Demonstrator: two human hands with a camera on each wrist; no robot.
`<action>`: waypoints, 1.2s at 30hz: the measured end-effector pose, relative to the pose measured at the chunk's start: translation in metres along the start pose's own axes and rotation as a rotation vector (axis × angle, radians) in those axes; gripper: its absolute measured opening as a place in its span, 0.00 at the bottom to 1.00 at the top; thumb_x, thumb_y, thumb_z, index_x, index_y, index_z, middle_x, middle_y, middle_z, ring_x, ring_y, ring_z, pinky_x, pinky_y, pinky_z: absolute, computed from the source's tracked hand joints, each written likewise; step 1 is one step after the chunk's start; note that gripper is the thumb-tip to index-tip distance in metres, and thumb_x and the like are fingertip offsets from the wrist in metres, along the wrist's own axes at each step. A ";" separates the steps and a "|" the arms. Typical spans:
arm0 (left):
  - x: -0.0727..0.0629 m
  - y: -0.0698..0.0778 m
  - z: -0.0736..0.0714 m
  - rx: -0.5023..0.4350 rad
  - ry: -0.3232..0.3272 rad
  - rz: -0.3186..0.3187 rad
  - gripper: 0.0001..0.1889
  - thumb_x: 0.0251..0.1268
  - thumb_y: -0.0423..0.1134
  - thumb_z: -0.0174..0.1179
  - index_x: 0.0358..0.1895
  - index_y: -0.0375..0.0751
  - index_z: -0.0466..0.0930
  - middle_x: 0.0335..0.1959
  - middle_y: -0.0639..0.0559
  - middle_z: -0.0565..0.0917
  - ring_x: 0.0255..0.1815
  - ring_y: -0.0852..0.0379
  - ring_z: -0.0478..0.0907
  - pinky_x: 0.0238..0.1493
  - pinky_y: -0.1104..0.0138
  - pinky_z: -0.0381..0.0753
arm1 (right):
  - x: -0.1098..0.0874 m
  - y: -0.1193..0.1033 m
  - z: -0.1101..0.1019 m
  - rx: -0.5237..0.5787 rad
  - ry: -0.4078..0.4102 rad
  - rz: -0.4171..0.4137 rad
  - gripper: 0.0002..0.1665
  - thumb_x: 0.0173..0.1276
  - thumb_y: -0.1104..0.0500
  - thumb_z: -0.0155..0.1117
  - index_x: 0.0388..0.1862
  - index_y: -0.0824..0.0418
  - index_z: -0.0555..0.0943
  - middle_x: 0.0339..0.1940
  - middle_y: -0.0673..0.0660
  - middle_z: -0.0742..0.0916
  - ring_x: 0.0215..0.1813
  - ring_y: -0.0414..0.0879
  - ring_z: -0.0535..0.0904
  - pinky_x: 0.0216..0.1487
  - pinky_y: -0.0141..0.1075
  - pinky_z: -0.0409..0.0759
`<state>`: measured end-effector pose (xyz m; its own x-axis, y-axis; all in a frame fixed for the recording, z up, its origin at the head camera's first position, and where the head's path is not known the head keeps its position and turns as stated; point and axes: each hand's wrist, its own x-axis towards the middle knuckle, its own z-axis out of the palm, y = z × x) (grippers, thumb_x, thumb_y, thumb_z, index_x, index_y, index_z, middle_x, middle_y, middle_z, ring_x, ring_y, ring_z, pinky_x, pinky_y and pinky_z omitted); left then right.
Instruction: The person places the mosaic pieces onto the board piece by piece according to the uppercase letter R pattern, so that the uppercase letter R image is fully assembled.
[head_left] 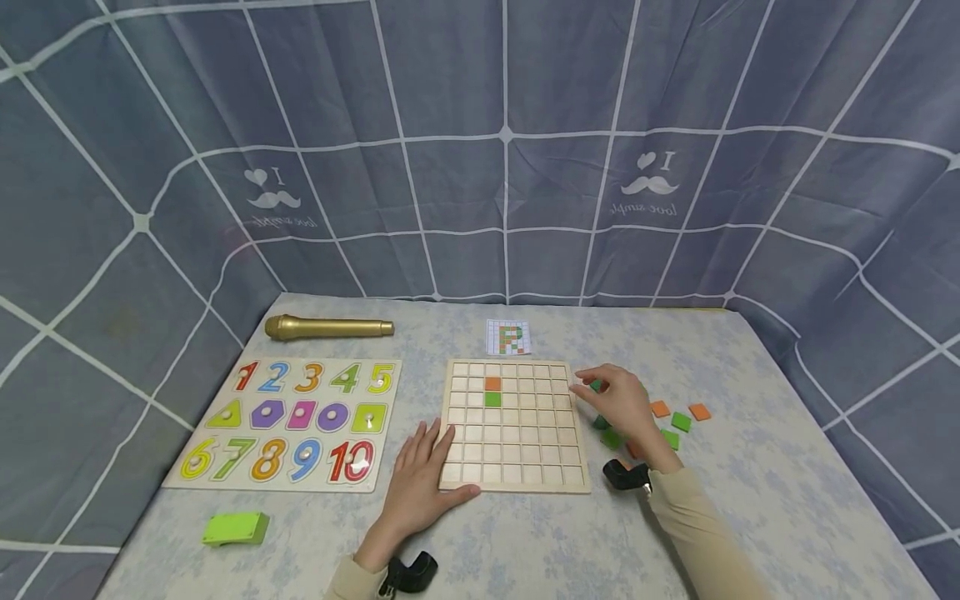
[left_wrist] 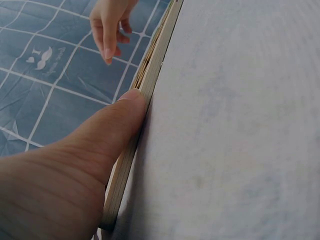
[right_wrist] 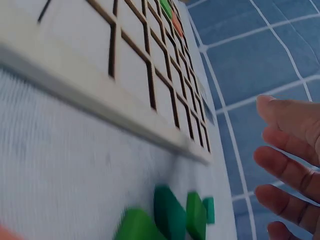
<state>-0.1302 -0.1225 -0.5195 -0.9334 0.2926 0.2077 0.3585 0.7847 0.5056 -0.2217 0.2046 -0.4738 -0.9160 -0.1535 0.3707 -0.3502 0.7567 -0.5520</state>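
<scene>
My left hand [head_left: 422,481] rests at the lower left corner of a wooden grid board [head_left: 525,433], its fingers extended along the left side. In the left wrist view the thumb [left_wrist: 112,125] touches the board's edge. Two tiles sit in the grid, an orange tile [head_left: 492,383] above a green tile [head_left: 492,399]. Beyond the board's right edge hovers my right hand [head_left: 618,404], over loose tiles. Seen from the right wrist, its loosely bent fingers [right_wrist: 282,162] hold nothing visible. Dark green and green tiles [right_wrist: 196,215] lie below it, partly hidden by the hand in the head view.
Loose orange tiles [head_left: 700,412] and green tiles [head_left: 681,422] lie right of the hand. Behind the board is a small pattern card [head_left: 508,337]. A number and shape puzzle [head_left: 281,425], a gold microphone [head_left: 330,327] and a bright green block [head_left: 236,528] occupy the left side.
</scene>
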 end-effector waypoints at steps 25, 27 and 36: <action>0.000 -0.001 0.001 0.002 0.000 -0.001 0.49 0.51 0.64 0.64 0.71 0.36 0.62 0.71 0.36 0.58 0.73 0.37 0.46 0.68 0.46 0.46 | -0.016 0.037 -0.033 -0.073 -0.155 0.188 0.17 0.60 0.54 0.71 0.44 0.64 0.86 0.39 0.59 0.85 0.28 0.45 0.72 0.25 0.37 0.70; 0.000 -0.001 0.001 0.004 0.001 0.000 0.49 0.51 0.65 0.64 0.71 0.36 0.62 0.71 0.36 0.58 0.73 0.37 0.46 0.68 0.46 0.46 | -0.017 0.039 -0.034 -0.078 -0.173 0.170 0.16 0.60 0.55 0.70 0.43 0.64 0.86 0.40 0.59 0.85 0.28 0.44 0.73 0.26 0.37 0.70; 0.000 -0.001 0.001 0.004 0.002 0.002 0.49 0.51 0.64 0.64 0.71 0.36 0.61 0.71 0.35 0.58 0.73 0.37 0.46 0.68 0.46 0.46 | -0.020 0.044 -0.037 -0.057 -0.268 0.190 0.18 0.58 0.51 0.72 0.43 0.62 0.86 0.32 0.53 0.83 0.21 0.44 0.70 0.21 0.37 0.68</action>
<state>-0.1306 -0.1230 -0.5211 -0.9327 0.2930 0.2104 0.3603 0.7863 0.5020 -0.2118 0.2638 -0.4778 -0.9854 -0.1623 0.0512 -0.1636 0.8210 -0.5471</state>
